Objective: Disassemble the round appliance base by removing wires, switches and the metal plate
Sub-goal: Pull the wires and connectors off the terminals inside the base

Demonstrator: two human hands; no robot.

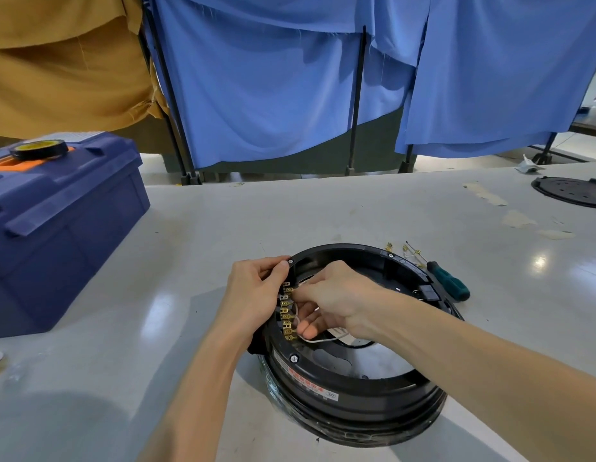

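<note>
Perhaps right hand [336, 291] on white wire [326, 340].

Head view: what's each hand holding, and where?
Left hand grips the black round appliance base at its left rim; right hand pinches a thin white wire at the brass terminal row.

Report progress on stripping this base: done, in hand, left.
Done: screws lie loose beside the screwdriver. In hand: left hand grips the base by its rim, right hand pinches a wire at the brass terminals. Left: other terminals, rim screw, inner plate.

Left hand [253, 291] and right hand [336, 295] pinch, fingers curled.
</note>
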